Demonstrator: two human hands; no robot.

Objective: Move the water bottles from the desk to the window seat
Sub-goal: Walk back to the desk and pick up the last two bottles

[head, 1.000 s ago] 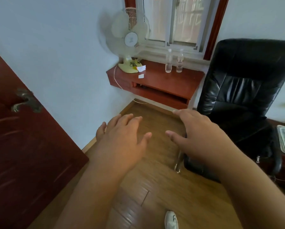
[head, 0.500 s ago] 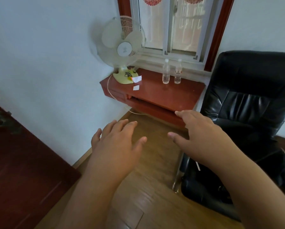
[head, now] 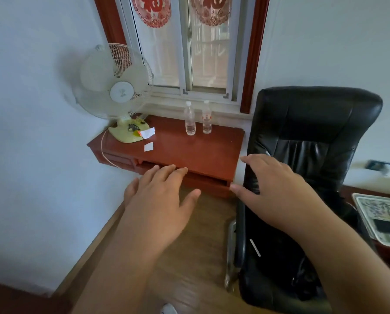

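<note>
Bottles (head: 190, 120) upright on window seat (head: 189, 148)

Two clear water bottles, the left bottle (head: 190, 121) and the right bottle (head: 207, 120), stand upright side by side on the red-brown window seat (head: 185, 148), near the window.

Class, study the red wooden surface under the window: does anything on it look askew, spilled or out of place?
Little stands out. Both water bottles stand upright with nothing spilled; only two loose paper scraps lie by the fan base.
</note>
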